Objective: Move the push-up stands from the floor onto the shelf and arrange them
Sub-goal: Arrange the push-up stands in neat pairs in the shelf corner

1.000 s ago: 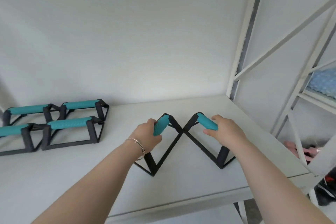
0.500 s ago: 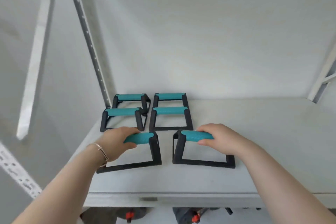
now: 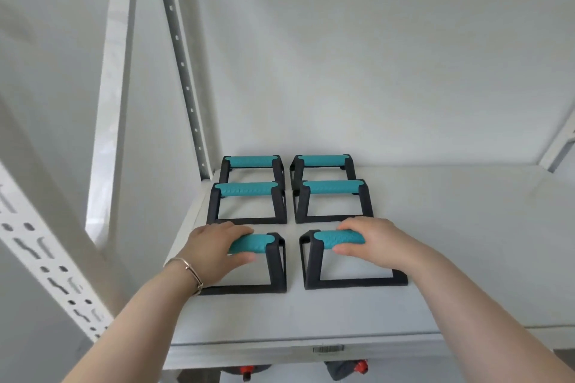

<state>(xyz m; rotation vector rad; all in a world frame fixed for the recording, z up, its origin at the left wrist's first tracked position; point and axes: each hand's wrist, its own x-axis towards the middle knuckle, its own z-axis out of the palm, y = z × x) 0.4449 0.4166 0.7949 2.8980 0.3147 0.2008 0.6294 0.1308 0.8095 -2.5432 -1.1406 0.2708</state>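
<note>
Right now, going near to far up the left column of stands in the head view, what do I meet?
Left hand gripping front stand → middle stand → back stand → wall.

The push-up stands (image 3: 245, 189) have matt black frames and textured teal grips. The shelf (image 3: 435, 242) under them looks like smooth, matt white metal.
</note>
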